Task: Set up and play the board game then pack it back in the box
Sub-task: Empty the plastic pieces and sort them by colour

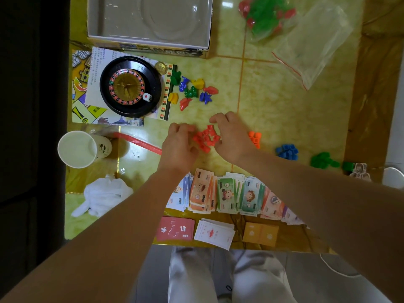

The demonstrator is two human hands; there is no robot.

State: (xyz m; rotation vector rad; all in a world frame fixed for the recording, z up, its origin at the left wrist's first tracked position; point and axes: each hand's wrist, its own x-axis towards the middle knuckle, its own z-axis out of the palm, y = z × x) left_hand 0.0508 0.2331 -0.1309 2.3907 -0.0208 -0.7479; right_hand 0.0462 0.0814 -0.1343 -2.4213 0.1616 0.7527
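Observation:
A heap of small red plastic pieces point(206, 137) lies mid-table. My left hand point(179, 145) curls against its left side and my right hand point(229, 136) curls against its right side, fingertips touching the pieces. Whether either hand pinches a piece I cannot tell. Orange pieces point(255, 137), blue pieces point(287, 151) and green pieces point(323, 160) lie in separate heaps to the right. Several coloured figures point(192, 89) sit beyond my hands. A black roulette wheel point(130, 86) with a white die point(148, 97) rests on the folded board point(83, 92). The open box point(148, 20) stands at the far edge.
Play money point(227, 194) is fanned near the front edge, with red point(176, 228), white point(215, 232) and orange card stacks point(260, 233) before it. A paper cup point(80, 149) and crumpled tissue point(105, 196) sit left. Two clear bags point(314, 42) lie far right, one holding pieces point(265, 14).

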